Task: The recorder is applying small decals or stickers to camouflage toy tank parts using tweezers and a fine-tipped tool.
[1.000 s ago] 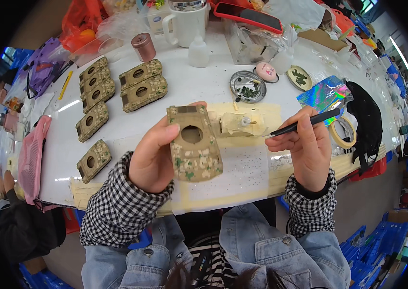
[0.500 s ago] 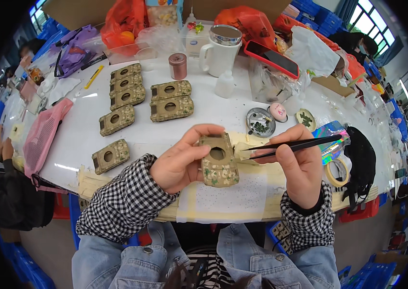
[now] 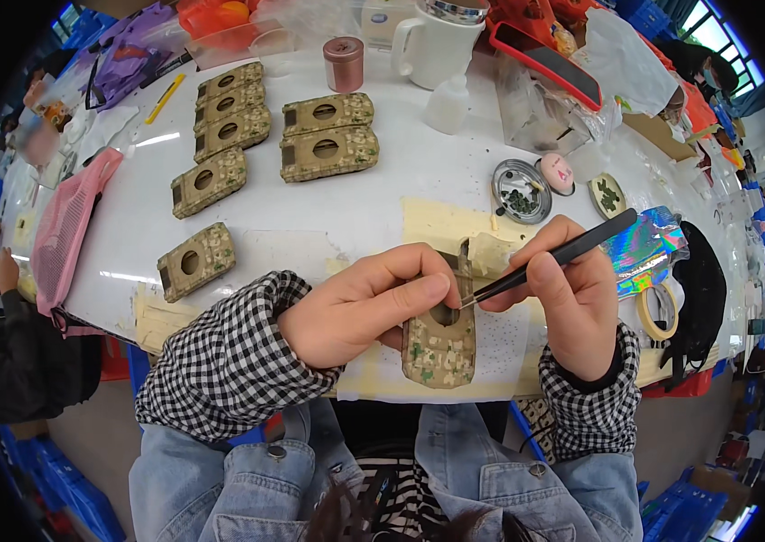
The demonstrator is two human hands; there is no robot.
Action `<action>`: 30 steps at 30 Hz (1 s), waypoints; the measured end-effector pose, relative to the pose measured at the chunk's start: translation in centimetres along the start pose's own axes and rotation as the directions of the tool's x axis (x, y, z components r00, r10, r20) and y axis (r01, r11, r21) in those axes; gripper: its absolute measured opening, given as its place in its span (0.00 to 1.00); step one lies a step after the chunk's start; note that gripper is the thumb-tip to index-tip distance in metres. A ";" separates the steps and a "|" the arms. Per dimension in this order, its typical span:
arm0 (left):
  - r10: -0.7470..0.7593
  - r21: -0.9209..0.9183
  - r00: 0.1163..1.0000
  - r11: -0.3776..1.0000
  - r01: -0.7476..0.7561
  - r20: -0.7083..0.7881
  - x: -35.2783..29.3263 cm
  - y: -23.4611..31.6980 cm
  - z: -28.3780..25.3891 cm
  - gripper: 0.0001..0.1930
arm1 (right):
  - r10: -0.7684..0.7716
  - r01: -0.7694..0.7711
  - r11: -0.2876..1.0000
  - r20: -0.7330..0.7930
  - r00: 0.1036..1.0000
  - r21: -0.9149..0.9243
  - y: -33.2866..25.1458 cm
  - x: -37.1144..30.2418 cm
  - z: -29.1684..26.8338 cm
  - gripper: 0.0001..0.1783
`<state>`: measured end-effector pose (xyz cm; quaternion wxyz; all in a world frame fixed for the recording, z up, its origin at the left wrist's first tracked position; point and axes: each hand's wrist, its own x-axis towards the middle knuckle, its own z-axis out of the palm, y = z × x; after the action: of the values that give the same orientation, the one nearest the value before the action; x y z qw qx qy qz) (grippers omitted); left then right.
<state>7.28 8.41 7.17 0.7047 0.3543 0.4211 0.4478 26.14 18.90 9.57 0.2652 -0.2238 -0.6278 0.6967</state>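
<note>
My left hand (image 3: 360, 312) grips a camouflage-painted model tank hull (image 3: 439, 352) with a round opening, holding it upright along its length above the taped work spot. In my right hand (image 3: 574, 312) is a pair of black tweezers (image 3: 572, 249), pinched between thumb and fingers. Its tips reach the hull beside my left thumb, near the round opening. Whether anything sits between the tips is too small to tell. Just behind the hull is a pale yellowish piece (image 3: 491, 254), partly hidden. More camouflage hulls (image 3: 329, 154) stand in groups at the left and far middle.
A round clear dish (image 3: 522, 191) and an oval lid (image 3: 607, 196) hold small dark green pieces. Right of my hand are a tape roll (image 3: 658, 313), a shiny iridescent pouch (image 3: 643, 253) and a black bag (image 3: 697, 294). A white mug (image 3: 438, 47) and red-cased phone (image 3: 547, 65) stand far back.
The tweezer tips have come from the pale piece onto the hull. The hull has moved a little right and nearer, and my left fingers now cover its far end. The view has shifted down.
</note>
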 end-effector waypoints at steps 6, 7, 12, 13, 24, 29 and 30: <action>0.008 0.010 1.000 1.000 -0.008 0.020 0.0 -0.1 -0.1 0.12 | 0.024 -0.024 1.000 0.010 1.000 -0.013 0.3 0.1 0.2 0.08; 0.011 0.010 1.000 1.000 -0.011 0.021 0.0 -0.2 -0.2 0.11 | 0.026 -0.026 1.000 0.009 1.000 -0.016 0.3 0.1 0.2 0.08; 0.036 0.057 0.999 0.998 -0.037 0.019 0.0 -0.6 -0.6 0.10 | 0.034 -0.034 0.999 0.002 0.999 -0.024 0.4 0.2 0.4 0.09; 0.044 0.073 0.999 0.996 -0.045 0.019 0.0 -0.6 -0.6 0.10 | 0.031 -0.031 0.999 0.003 1.000 -0.029 0.4 0.1 0.4 0.09; 0.036 -0.026 0.999 0.999 -0.036 -0.010 0.1 -0.6 -0.4 0.08 | -0.035 0.034 0.999 -0.019 0.999 -0.032 0.7 0.1 0.5 0.08; 0.027 -0.050 0.999 0.998 -0.029 -0.026 0.1 -0.6 -0.4 0.09 | -0.098 0.097 0.994 -0.011 0.995 -0.042 0.8 0.1 0.4 0.09; 0.016 -0.051 0.999 0.999 -0.017 -0.031 0.0 -0.5 -0.3 0.10 | -0.105 0.105 0.993 -0.012 0.994 -0.051 0.7 0.1 0.4 0.09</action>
<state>7.15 8.33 6.63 0.7033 0.3327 0.4172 0.4697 25.79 18.60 8.91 0.3001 -0.2020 -0.6543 0.6641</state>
